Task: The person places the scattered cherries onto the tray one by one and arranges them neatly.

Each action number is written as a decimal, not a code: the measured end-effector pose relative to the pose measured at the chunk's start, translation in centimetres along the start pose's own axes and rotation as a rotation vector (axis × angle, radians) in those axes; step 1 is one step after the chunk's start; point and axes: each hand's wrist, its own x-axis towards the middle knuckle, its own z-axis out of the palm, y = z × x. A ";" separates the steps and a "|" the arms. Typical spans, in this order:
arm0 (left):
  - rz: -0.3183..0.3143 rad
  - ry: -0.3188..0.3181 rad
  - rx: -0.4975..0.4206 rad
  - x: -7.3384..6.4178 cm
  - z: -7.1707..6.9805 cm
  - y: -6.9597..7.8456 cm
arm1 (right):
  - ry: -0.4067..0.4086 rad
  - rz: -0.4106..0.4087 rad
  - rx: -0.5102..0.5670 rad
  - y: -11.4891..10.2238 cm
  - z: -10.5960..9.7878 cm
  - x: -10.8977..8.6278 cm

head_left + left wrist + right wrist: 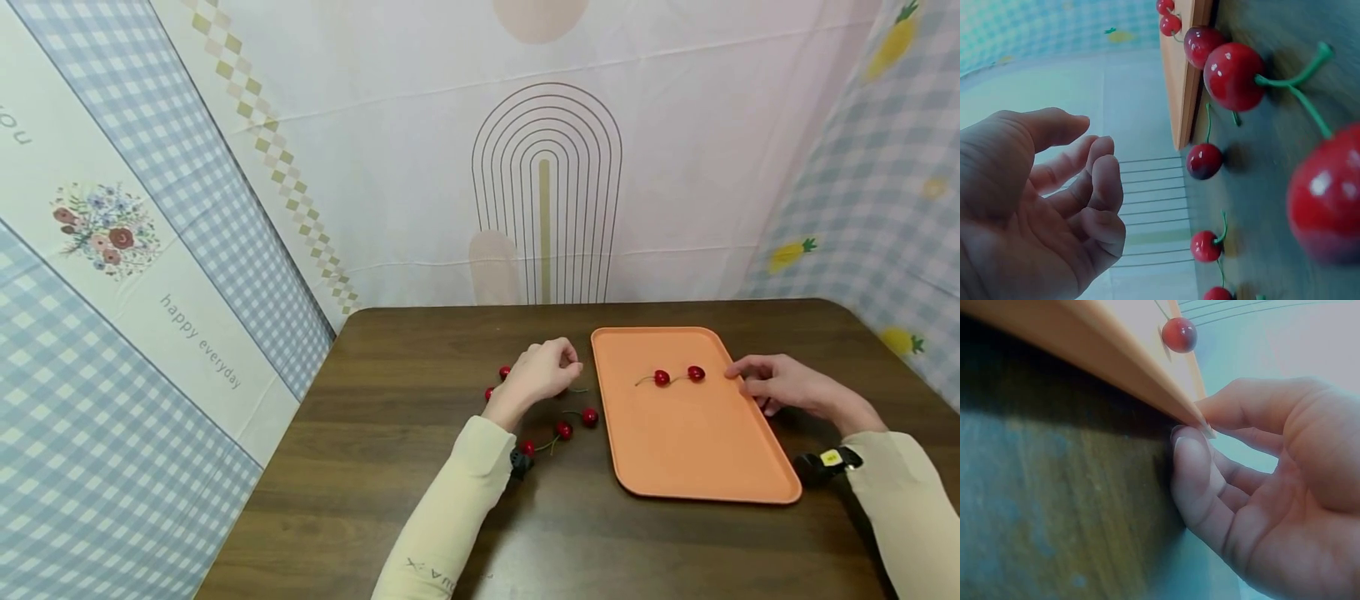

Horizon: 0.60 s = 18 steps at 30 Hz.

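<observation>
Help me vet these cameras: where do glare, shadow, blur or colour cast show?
Head: pale sheen on the near tabletop; left wrist: bluish cast, bright highlights on the largest cherry, whose outline looks soft; right wrist: overall haze, dark shadow beneath the tray, tabletop blurred.

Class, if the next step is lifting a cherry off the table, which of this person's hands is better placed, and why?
Probably the left hand: it looks empty and hovers by the cherries on the table, while the right hand grips the tray by the edge away from them.

An arch-printed white cloth [420, 183] hangs behind the dark wooden table [570, 533].
</observation>
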 end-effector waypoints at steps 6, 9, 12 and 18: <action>0.005 0.032 0.027 -1.7 -1.0 -1.1 | 0.001 -0.004 0.004 -0.2 0.0 -0.1; 0.010 0.035 0.038 -2.7 -1.5 -1.8 | -0.003 -0.001 0.009 -0.3 0.0 -0.1; 0.011 0.035 0.066 -3.8 -2.0 -2.7 | -0.005 0.000 0.011 -0.3 0.0 0.0; -0.060 -0.001 0.098 -5.4 -2.6 -4.4 | -0.003 -0.004 0.017 0.1 0.0 0.0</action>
